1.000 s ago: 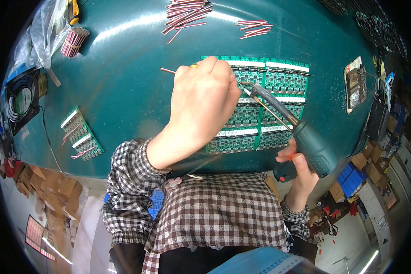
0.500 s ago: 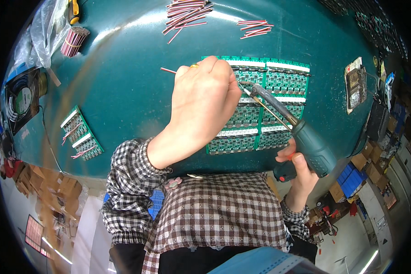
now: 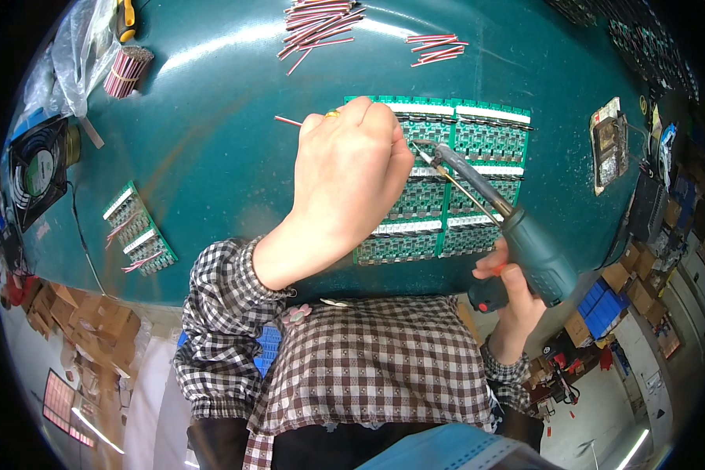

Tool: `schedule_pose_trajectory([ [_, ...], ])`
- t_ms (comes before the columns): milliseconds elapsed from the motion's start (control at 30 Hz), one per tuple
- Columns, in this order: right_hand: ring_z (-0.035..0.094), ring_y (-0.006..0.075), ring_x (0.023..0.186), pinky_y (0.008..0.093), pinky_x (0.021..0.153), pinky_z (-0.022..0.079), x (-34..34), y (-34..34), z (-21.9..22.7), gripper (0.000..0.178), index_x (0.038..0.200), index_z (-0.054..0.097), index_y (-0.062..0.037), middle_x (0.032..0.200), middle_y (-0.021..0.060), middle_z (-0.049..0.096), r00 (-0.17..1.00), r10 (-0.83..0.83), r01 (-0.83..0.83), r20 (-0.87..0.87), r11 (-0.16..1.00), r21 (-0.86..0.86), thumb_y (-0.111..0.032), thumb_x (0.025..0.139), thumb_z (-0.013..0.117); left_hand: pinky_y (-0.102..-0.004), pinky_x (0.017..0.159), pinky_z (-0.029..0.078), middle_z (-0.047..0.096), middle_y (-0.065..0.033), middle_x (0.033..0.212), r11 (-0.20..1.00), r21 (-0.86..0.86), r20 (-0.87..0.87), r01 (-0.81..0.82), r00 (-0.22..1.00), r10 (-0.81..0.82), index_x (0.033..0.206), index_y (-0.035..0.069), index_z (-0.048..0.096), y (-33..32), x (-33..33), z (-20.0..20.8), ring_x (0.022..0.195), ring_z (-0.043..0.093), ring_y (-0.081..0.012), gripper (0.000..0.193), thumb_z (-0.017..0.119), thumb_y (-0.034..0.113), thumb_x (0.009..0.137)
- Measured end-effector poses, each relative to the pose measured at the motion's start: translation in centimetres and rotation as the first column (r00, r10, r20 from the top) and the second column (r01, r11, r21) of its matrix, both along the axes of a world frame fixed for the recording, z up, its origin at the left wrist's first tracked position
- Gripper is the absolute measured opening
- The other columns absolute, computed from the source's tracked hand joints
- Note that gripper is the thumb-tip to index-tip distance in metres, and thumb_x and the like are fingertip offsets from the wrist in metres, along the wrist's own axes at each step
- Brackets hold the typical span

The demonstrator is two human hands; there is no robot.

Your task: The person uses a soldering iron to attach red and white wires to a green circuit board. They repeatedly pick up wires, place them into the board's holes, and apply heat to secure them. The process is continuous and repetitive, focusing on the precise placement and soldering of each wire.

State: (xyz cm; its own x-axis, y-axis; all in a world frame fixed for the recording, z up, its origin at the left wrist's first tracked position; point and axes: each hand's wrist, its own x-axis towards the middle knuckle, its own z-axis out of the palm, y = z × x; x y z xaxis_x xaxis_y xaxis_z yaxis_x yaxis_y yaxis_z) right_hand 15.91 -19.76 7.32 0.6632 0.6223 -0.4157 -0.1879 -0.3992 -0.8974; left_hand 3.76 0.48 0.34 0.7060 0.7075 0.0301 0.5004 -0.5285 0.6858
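My left hand is closed over the left part of a green circuit board panel. A short red and white wire sticks out of it to the left; the fingertips and the wire's other end are hidden beneath the hand. My right hand grips the handle of a dark green soldering gun at the panel's lower right. Its long metal barrel slants up and left across the boards, with a thin tube alongside. The tip is close by my left fingers, above the panel; whether it touches a board I cannot tell.
Loose red and white wires lie at the far side, with a smaller group to their right. At left are a banded wire bundle, a fan and a small wired board. A worn soldering tray sits at right.
The soldering gun's tip end has shifted very slightly by my left fingers. Both hands stay almost where they were, with the same hold.
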Motion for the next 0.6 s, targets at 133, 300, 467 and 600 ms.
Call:
schedule_pose_trajectory([
  [133, 0.066, 0.0245, 0.067, 0.0322, 0.058, 0.058, -0.04, -0.04, -0.05, 0.047, 0.109, 0.055, 0.0138, 0.079, 0.0176, 0.064, 0.998, 0.027, -0.024, 0.065, 0.999, -0.039, -0.025, 0.085, 0.065, -0.0335, 0.066, 0.037, 0.057, -0.0042, 0.073, 1.0, -0.008, -0.012, 0.004, 1.0, -0.004, 0.076, 0.007, 0.056, 0.09, -0.07, 0.08, 0.063, 0.054, -0.0196, 0.012, 0.067, 0.006, 0.073],
  [300, 0.066, 0.0251, 0.068, 0.033, 0.057, 0.058, -0.28, 0.08, -0.09, 0.047, 0.109, 0.055, 0.0137, 0.08, 0.0174, 0.064, 0.998, -0.022, 0.024, 0.061, 0.999, -0.028, -0.025, 0.084, 0.066, -0.0333, 0.066, 0.036, 0.057, -0.0039, 0.074, 1.0, -0.01, 0.003, 0.003, 1.0, -0.003, 0.076, 0.007, 0.056, 0.01, -0.08, 0.01, 0.063, 0.054, -0.0194, 0.012, 0.067, 0.006, 0.073],
  [467, 0.065, 0.025, 0.067, 0.0334, 0.058, 0.058, -0.39, -0.01, 0.06, 0.047, 0.11, 0.055, 0.0138, 0.081, 0.0161, 0.063, 0.999, -0.008, 0.009, 0.04, 1.0, -0.008, -0.024, 0.084, 0.068, -0.0331, 0.065, 0.036, 0.056, -0.0034, 0.073, 1.0, -0.006, -0.005, 0.004, 1.0, -0.004, 0.076, 0.007, 0.056, 0.08, -0.06, 0.06, 0.062, 0.053, -0.0187, 0.012, 0.067, 0.006, 0.073],
  [600, 0.065, 0.0212, 0.073, 0.0333, 0.069, 0.056, -0.25, -0.35, -0.06, 0.038, 0.113, 0.056, 0.0105, 0.081, 0.0144, 0.066, 0.999, 0.008, -0.006, -0.049, 0.999, 0.052, -0.01, 0.083, 0.068, -0.0329, 0.064, 0.036, 0.055, -0.0029, 0.072, 1.0, -0.004, -0.002, -0.001, 1.0, 0.001, 0.076, 0.007, 0.056, 0.06, -0.07, 0.02, 0.061, 0.053, -0.0182, 0.012, 0.067, 0.006, 0.073],
])
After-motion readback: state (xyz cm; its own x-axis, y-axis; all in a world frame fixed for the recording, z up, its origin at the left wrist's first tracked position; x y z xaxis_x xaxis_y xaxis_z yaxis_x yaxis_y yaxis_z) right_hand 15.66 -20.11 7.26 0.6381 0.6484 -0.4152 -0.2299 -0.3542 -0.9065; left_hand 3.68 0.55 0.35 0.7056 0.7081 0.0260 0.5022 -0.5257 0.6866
